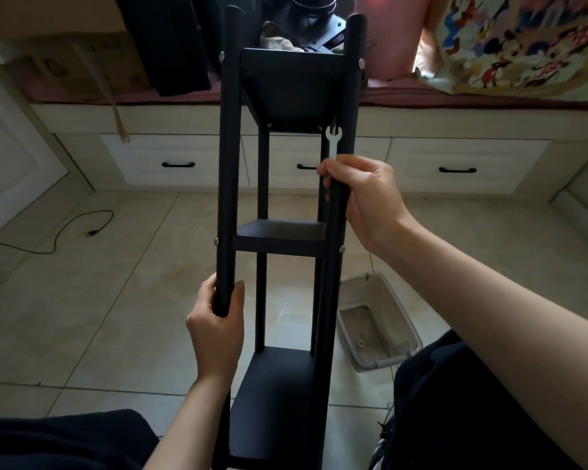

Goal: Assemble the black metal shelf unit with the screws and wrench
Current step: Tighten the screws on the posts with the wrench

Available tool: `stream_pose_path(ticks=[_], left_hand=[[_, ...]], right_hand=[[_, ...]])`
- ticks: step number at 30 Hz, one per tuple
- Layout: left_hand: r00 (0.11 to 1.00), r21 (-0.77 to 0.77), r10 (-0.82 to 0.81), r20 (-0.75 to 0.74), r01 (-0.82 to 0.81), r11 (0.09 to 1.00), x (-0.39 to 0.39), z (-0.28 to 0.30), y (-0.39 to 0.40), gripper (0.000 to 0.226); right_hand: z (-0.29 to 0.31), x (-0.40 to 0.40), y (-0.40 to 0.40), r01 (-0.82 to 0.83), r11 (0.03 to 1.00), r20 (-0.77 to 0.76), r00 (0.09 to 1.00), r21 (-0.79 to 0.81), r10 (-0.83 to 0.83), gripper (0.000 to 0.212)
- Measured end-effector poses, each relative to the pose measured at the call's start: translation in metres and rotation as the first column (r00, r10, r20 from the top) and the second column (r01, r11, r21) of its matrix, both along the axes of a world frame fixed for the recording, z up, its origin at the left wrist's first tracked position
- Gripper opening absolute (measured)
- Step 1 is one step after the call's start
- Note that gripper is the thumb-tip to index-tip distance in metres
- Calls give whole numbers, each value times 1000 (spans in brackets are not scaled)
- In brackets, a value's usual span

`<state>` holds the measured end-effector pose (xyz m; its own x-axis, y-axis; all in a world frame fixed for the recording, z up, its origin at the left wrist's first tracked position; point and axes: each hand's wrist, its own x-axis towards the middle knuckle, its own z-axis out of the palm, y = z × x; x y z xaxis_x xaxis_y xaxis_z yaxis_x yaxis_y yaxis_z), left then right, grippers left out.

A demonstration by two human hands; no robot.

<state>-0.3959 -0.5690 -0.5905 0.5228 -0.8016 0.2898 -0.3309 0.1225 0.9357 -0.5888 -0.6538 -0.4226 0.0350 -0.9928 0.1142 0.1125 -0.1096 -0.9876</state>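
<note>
Black metal shelf unit (279, 239) at frame centre, left hand (218, 320) curled round its lower-left post. Right hand (364, 198) gripping right post, pinching pale wrench (332, 147) against it. Clear plastic bin (377, 320) lower right on floor.

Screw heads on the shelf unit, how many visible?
6: top left post, top right post, two under the top shelf, and mid-shelf left and right. Others may be hidden.

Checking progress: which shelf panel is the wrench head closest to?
The top shelf, farthest from the person; the wrench reaches its lower right corner, unlike the two nearer panels.
</note>
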Motion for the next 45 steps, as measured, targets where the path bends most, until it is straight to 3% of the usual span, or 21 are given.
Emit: stream_pose_path(ticks=[5, 9, 14, 15, 18, 21, 24, 30, 34, 39, 45], left_hand=[[999, 41, 18, -29, -17, 999, 5, 0, -12, 10], [999, 39, 6, -39, -4, 999, 7, 0, -16, 9], [995, 123, 36, 97, -48, 991, 12, 1, -19, 7], [988, 144, 45, 147, -67, 987, 12, 3, -18, 10], [934, 159, 141, 327, -202, 967, 1, 17, -8, 49], [973, 8, 114, 202, -118, 993, -27, 37, 12, 53], [995, -84, -70, 76, 76, 994, -55, 50, 31, 42], [974, 15, -207, -88, 209, 978, -70, 43, 38, 26], [979, 17, -188, -82, 190, 982, -67, 40, 33, 33], [999, -53, -48, -19, 47, 998, -50, 35, 31, 13], [998, -79, -10, -60, 5, 997, -25, 30, 27, 23]], right_hand=[[8, 6, 3, -36, 999, 44, 998, -24, 37, 20], [13, 15, 7, -77, 994, -13, 997, -74, 76, 19], [15, 28, 12, -109, 990, -44, 993, -88, 106, 16], [15, 30, 12, -118, 989, -48, 992, -87, 114, 16], [15, 36, 13, -123, 989, -51, 992, -85, 119, 15], [16, 41, 13, -119, 990, -61, 992, -81, 114, 16], [17, 47, 14, -125, 988, -70, 990, -87, 119, 18], [16, 60, 18, -137, 981, -102, 987, -138, 123, 16], [15, 69, 19, -145, 975, -101, 986, -167, 130, 14], [13, 81, 21, -200, 962, -88, 979, -185, 186, 14], [14, 79, 17, -280, 952, -133, 955, -120, 264, 15]])
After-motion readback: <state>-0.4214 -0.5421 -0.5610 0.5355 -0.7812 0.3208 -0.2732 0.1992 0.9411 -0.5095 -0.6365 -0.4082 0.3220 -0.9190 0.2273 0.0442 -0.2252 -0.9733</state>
